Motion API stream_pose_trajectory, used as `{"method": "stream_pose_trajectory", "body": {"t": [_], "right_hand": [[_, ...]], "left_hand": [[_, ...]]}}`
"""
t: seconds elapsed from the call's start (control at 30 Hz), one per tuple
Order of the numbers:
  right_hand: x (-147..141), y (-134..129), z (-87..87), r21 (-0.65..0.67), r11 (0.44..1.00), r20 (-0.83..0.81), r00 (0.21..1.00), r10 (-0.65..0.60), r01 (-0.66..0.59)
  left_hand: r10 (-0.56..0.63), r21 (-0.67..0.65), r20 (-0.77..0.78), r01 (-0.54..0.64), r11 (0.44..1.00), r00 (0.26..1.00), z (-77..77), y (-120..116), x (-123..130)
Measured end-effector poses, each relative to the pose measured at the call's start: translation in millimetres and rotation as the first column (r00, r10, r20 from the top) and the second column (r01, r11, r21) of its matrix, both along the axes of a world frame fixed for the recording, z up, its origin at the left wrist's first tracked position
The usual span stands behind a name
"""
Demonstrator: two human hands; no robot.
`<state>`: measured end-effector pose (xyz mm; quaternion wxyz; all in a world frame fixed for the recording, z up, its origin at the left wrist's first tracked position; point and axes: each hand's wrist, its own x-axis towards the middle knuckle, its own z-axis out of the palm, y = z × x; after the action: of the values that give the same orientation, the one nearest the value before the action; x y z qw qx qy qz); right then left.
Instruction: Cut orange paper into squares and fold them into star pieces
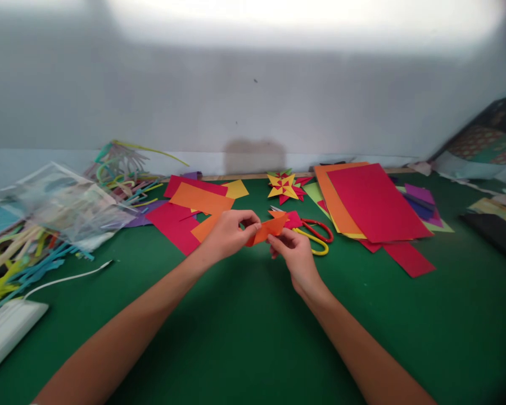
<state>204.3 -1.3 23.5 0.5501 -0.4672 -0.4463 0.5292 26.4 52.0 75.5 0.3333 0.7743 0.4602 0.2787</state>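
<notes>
Between my two hands, above the green table, is a folded piece of orange paper [266, 229]. My left hand [231, 229] pinches its left end between thumb and fingers. At its lower right edge, the thumb and fingers of my right hand [294, 252] close on the paper. Just behind lie scissors [322, 232] with one red and one yellow handle loop; their blades are partly hidden by paper. Farther back sits a folded paper star [283, 187] in yellow and red, with more red and green points under it.
Red and orange paper pieces [200, 197] lie left of centre. A stack of coloured sheets [375, 202] is on the right. Paper strips [29, 259], a clear plastic bag [63, 197] and a white power bank-like block [12, 332] with a cable occupy the left. A dark flat object [495, 236] lies far right.
</notes>
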Motion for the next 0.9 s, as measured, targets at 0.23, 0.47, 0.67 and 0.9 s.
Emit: {"method": "stream_pose_trajectory", "body": {"t": [0.23, 0.47, 0.67, 0.9], "right_hand": [[-1.1, -1.1, -1.7, -0.059, 0.997, -0.107, 0.993, 0.039, -0.045], [-2.1, -0.9, -3.2, -0.040, 0.998, -0.098, 0.995, 0.035, -0.039], [-3.3, -2.6, -2.4, -0.048, 0.998, -0.147, 0.989, 0.025, -0.032], [-7.8, -2.0, -6.8, -0.061, 0.998, -0.127, 0.992, 0.023, -0.031]], "left_hand": [[0.005, -0.007, 0.004, -0.004, 1.000, 1.000, -0.4, 1.7, -0.3], [-0.012, -0.007, 0.008, 0.012, 1.000, 1.000, 1.6, 0.9, 0.4], [-0.010, 0.005, 0.009, 0.010, 1.000, 1.000, 2.3, 0.5, 0.8], [-0.019, -0.013, 0.050, 0.019, 1.000, 0.999, 4.3, -4.9, 6.4]]}}
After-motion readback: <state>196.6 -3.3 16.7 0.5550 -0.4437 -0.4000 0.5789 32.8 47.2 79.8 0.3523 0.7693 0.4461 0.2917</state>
